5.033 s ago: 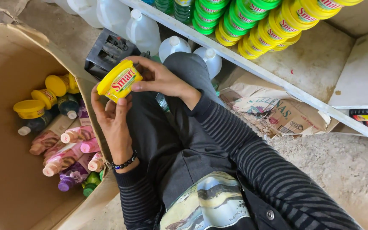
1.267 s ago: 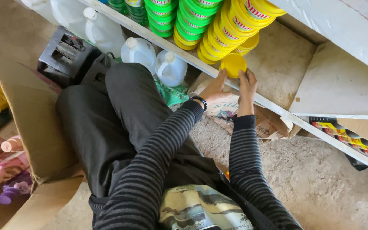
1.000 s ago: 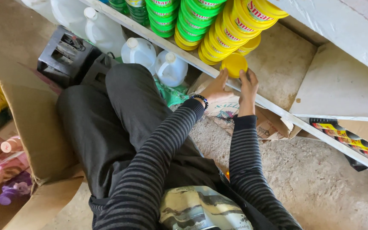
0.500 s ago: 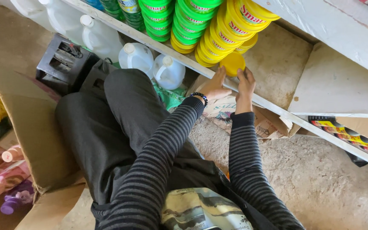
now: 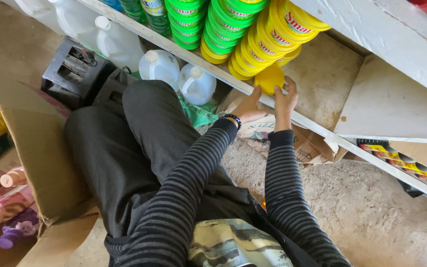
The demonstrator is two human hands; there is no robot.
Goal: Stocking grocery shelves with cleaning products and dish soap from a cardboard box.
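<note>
1. Seating a round yellow tub (image 5: 269, 79) on the white shelf edge (image 5: 322, 129), at the low end of the stacked yellow tubs (image 5: 268, 37); green tubs (image 5: 198, 20) are stacked just beside those.
2. Left hand (image 5: 249, 106): fingers spread open, fingertips at the tub's lower left edge. No closed grip; it looks like a steadying push.
3. Right hand (image 5: 284, 97): fingers extended and curved against the tub's right side, cupping rather than clenching. The tub sits between the two hands.
4. Tub position: touching the shelf lip, just beside the nearest yellow stack, under the upper shelf board (image 5: 381, 34).
5. Doing it well, as a judgement: keep both palms on opposite sides, slide the tub flush against its neighbour, and press evenly so it does not tip off the lip.
6. Risk: the leaning stacks could shift if nudged hard.
7. Nearby: white jugs (image 5: 179, 76) below the shelf, black crate (image 5: 72, 69), cardboard box (image 5: 35, 163) holding bottles.
</note>
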